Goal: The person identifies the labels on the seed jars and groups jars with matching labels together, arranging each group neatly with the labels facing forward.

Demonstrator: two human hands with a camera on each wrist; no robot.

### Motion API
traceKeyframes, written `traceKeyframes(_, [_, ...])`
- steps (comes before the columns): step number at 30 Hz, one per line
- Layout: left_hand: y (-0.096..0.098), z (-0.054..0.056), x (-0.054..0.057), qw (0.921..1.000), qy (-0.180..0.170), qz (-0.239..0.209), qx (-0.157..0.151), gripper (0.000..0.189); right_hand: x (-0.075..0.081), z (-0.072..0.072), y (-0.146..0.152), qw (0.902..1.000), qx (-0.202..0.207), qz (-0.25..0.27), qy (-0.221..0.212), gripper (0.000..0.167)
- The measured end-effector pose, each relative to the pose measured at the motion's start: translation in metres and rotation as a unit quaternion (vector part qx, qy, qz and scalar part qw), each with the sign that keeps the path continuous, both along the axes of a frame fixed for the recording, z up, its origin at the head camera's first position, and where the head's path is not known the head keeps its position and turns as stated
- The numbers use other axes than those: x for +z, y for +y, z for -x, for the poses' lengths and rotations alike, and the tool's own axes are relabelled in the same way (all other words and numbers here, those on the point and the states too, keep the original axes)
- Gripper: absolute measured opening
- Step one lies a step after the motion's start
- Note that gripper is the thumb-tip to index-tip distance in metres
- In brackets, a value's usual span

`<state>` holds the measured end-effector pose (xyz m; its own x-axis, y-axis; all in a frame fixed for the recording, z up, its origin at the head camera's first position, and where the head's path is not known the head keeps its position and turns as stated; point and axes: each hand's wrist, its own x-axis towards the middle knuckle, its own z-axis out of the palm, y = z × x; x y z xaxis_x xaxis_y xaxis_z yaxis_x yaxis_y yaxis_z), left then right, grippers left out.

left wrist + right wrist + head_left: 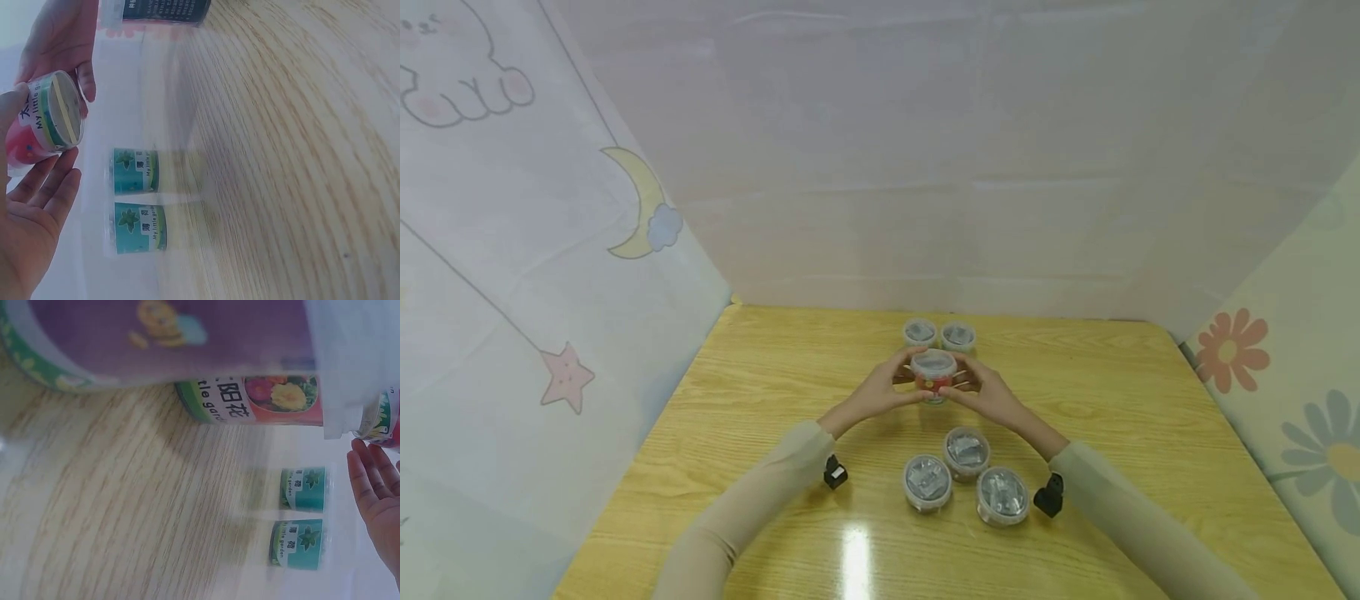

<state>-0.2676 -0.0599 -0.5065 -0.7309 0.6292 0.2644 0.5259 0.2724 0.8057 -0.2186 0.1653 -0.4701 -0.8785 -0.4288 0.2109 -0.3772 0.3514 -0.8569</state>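
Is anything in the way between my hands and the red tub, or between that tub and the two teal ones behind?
Nothing visible: your left hand and right hand grip the red tub directly, and no object shows between it and the teal mint tubs. The three other tubs stand nearer you.

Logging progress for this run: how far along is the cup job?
Looks done: two green cups stand side by side toward the back of the table.
In hand: the red cup, held off the table between the left hand and right hand.
Probably left: three cups in a loose cluster nearer the person, neither hand on them.
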Motion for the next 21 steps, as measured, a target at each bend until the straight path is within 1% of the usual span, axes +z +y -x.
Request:
traceKeyframes(7, [0.0021,-0.0025,0.0020,0.9999,-0.007,-0.007,-0.002,0.077,-0.0022,0.0031,0.0030,0.9999,0.004,0.012,-0.006,0.059])
traceKeyframes(14, [0.0011,-0.0009,0.0034,0.9989,-0.030,-0.019,-0.032,0.088,-0.0021,0.0065,0.0064,0.9993,0.008,0.027,-0.026,0.057])
traceKeyframes(18, [0.0002,-0.0013,0.0023,0.9983,-0.038,-0.019,-0.040,0.095,-0.0042,0.0069,0.0080,0.9989,0.008,0.033,-0.032,0.056])
traceKeyframes(21, [-0.0002,-0.0026,0.0014,0.9972,-0.049,-0.027,-0.049,0.099,-0.0050,0.0069,0.0074,0.9985,0.014,0.039,-0.036,0.054])
